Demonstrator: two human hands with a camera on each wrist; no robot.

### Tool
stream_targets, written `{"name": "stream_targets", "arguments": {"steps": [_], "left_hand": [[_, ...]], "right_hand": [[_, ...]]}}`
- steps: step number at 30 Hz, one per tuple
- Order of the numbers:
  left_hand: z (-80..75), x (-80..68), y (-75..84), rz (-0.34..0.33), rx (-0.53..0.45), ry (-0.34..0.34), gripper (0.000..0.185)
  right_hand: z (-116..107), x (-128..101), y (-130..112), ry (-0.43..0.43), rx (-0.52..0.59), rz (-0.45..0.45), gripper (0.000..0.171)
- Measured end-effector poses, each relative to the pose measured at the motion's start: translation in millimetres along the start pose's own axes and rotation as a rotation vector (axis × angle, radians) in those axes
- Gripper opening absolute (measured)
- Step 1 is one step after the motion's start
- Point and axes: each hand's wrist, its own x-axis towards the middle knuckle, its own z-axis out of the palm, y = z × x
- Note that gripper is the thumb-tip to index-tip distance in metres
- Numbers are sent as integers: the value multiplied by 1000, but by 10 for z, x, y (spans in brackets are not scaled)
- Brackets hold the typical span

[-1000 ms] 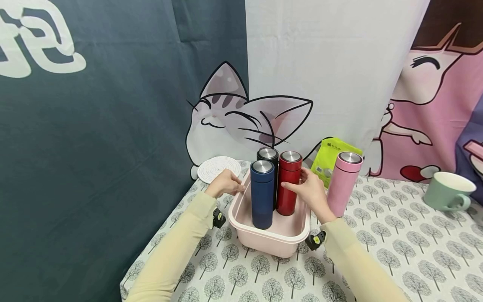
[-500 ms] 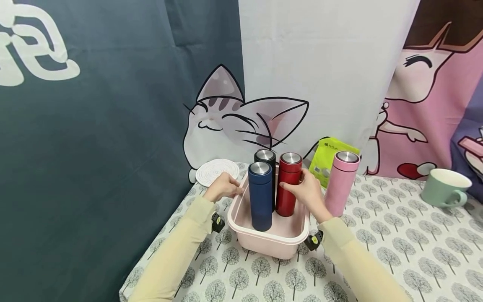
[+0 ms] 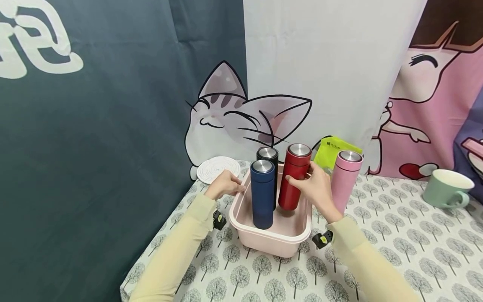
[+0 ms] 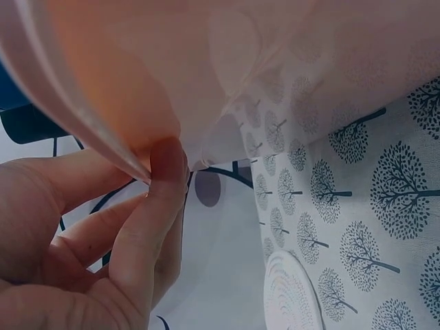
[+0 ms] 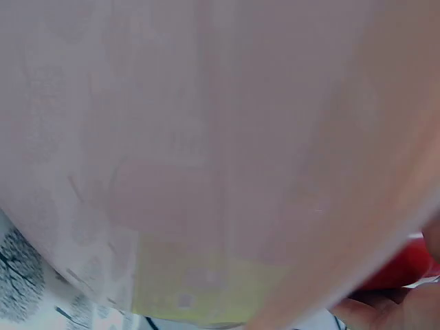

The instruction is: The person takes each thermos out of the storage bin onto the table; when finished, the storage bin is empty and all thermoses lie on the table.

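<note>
Head view, left to right: a white coaster (image 3: 219, 168) lies at the tabletop's far left corner, and just beside it the left hand (image 3: 223, 185) pinches the left rim of the pink tub (image 3: 269, 242); the left wrist view shows thumb and fingers (image 4: 162, 206) curled over that rim's edge. Inside the tub stand a blue flask (image 3: 262, 194) nearest the person and a black flask (image 3: 268, 157) behind it, both upright.

Next comes the red flask (image 3: 294, 176), gripped around its middle by the right hand (image 3: 316, 189), fingers wrapped on its right side and thumb across the front. The flask lies directly left of that palm, its long axis tilted with the steel cap leaning right, its base just above the tub floor at the tub's far right. The right hand is plainly the nearer one. The flask is matte red, slim and cylindrical, with a silver lid.

Further right stand a pink flask (image 3: 345, 179), a green pouch (image 3: 333, 151) behind it, and a green mug (image 3: 447, 189) near the right edge.
</note>
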Motion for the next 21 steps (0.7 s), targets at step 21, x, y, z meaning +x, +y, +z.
{"name": "stream_targets", "arguments": {"steps": [21], "left_hand": [[-33, -14, 45, 11, 26, -19, 32]], "right_hand": [[-415, -149, -283, 164, 229, -112, 51]]}}
